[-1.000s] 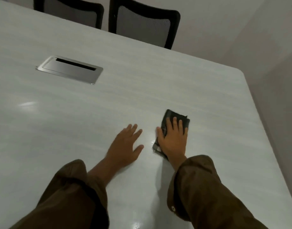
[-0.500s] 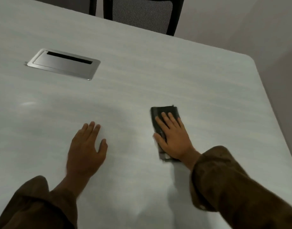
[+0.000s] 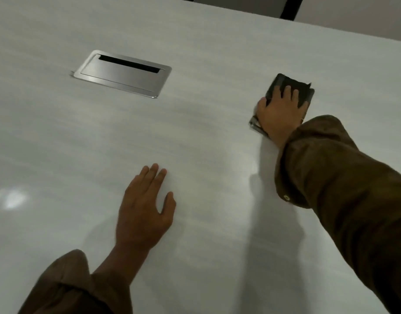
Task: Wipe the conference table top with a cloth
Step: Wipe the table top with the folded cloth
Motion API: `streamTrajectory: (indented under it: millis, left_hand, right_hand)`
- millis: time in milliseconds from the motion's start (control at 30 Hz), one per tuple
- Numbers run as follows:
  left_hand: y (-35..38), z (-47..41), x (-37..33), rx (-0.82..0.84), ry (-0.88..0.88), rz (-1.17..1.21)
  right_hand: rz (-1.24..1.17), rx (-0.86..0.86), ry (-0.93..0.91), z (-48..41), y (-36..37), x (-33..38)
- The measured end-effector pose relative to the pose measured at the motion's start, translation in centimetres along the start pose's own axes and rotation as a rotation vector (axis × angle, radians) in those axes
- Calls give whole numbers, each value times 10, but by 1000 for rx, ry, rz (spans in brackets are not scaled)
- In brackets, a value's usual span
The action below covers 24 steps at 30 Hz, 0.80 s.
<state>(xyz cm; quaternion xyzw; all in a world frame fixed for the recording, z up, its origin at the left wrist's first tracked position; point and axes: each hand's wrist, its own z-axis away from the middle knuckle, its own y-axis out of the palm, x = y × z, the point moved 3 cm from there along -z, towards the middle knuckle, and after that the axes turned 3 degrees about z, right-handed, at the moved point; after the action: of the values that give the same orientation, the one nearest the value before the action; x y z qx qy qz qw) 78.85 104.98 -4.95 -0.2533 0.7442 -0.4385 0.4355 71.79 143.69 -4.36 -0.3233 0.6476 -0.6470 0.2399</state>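
I saw right hand [image 3: 280, 114] pressed flat on dark folded cloth [image 3: 293, 86], fingers [image 3: 285, 92] straight and spread, cloth far right on pale surface [image 3: 217, 53], left hand [image 3: 145, 211] palm down nearer me, fingers together, holding nothing, steel cable hatch [image 3: 122, 74] far left

Left hand [image 3: 145, 211]: palm down, flat, fingers straight and close together, thumb apart, bare forearm showing past brown left sleeve [image 3: 70, 288]; right hand [image 3: 279, 114]: arm stretched forward, palm down, fingers straight and spread, wrist meeting brown right sleeve [image 3: 342, 189].
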Motion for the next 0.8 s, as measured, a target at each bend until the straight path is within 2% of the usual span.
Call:
streamTrajectory:
  millis: [67,200,300,367,433,533,600,700,767,800]
  left_hand:
    - [0,0,1,-3,-2,-3]
    - [-4,2,-1,-4,-18,-1]
    - [-4,2,-2,7,-2,10]
    - [-4,2,-1,23,1,30]
    - [-2,3,-1,20,4,34]
    - [-2,4,3,19,30,27]
    - [-2,3,2,20,43,-3]
    - [-3,2,3,89,36,-24]
    - [-2,2,8,162,78,7]
    - [-8,1,17,200,157,37]
  right_hand:
    - [-9,12,-16,17,5,32]
    - [-55,-7,-275,108,-2,59]
    - [-158,3,-554,195,-15,37]
    - [-219,53,-665,228,-19,6]
    - [-253,41,-604,225,-22,-18]
    - [-144,-16,-259,197,-18,-8]
    - [-60,-21,-123,179,-14,23]
    - [-18,29,-104,177,-7,81]
    - [-40,55,-191,200,-5,108]
    - [-55,75,-267,222,-9,116]
